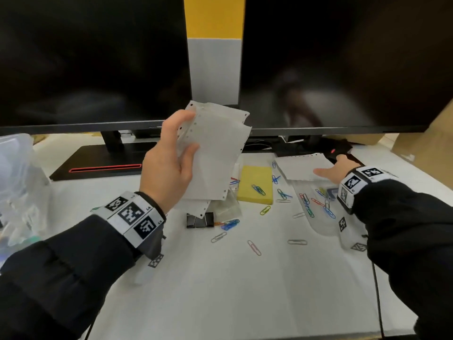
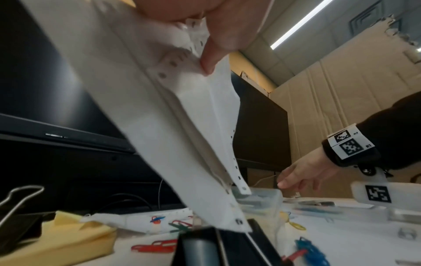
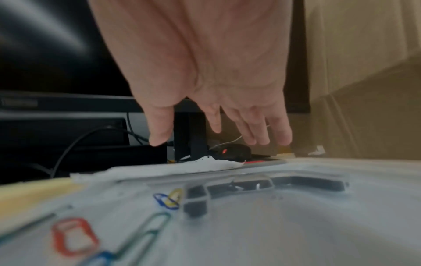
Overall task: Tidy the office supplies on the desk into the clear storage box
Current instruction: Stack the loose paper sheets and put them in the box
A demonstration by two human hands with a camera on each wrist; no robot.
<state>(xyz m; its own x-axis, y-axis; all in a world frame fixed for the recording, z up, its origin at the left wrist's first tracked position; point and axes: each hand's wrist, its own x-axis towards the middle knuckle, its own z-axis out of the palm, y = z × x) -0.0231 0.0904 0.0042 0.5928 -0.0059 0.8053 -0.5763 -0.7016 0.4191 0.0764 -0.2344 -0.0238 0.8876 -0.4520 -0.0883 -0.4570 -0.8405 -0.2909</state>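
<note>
My left hand [image 1: 171, 158] holds a small stack of white perforated paper sheets [image 1: 215, 148] up in front of the monitors, thumb across the front; the sheets [image 2: 159, 100] hang down in the left wrist view. My right hand [image 1: 335, 168] hovers with straight, spread fingers [image 3: 262, 133] just above another white sheet [image 1: 304, 165] lying flat at the back right. A yellow sticky-note pad [image 1: 256, 184], black binder clips [image 1: 199, 220] and several coloured paper clips [image 1: 306, 202] lie scattered on the desk. The clear storage box [image 1: 17, 182] stands at the far left.
Two dark monitors [image 1: 93, 57] stand close behind, their black base [image 1: 103, 163] on the desk. A clear lid [image 1: 323, 217] lies under some clips at right. A black device with a red light [image 1: 338, 149] sits behind the flat sheet. Cardboard [image 1: 421, 141] stands far right.
</note>
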